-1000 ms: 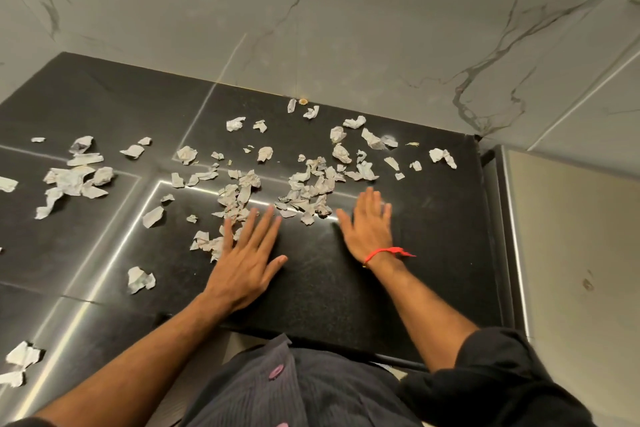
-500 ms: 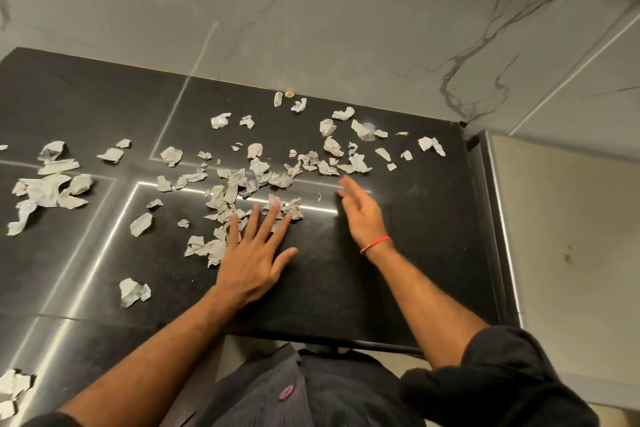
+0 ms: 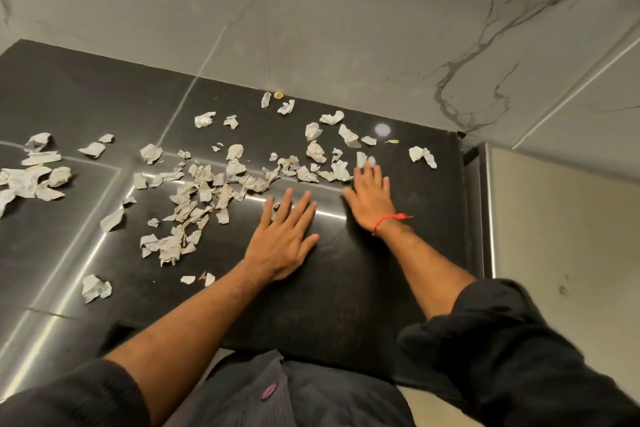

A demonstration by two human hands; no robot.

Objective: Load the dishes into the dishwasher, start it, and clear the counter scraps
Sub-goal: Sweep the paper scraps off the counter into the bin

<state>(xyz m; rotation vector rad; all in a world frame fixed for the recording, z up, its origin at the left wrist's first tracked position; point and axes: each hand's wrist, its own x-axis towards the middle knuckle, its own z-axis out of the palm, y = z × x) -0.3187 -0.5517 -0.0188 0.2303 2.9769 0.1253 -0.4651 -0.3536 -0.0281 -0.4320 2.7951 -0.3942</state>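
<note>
Several torn white paper scraps (image 3: 207, 191) lie scattered over the black stone counter (image 3: 346, 288). My left hand (image 3: 280, 243) lies flat on the counter with straight fingers, its tips just right of the main heap of scraps. My right hand (image 3: 370, 198), with a red thread at the wrist, is also flat and blurred. Its fingertips touch scraps (image 3: 341, 170) near the back right. Neither hand holds anything. No dishes or dishwasher are in view.
A marble wall (image 3: 346, 28) rises behind the counter. A beige panel with a steel edge (image 3: 488, 211) bounds the counter on the right. More scraps lie at the far left (image 3: 31, 180), near the front left edge (image 3: 95, 288), and one sits alone at the back right (image 3: 422, 156).
My right hand slid forward and right to the scraps at the back. My left hand shifted right, away from the main heap. The scraps are spread more to the left.
</note>
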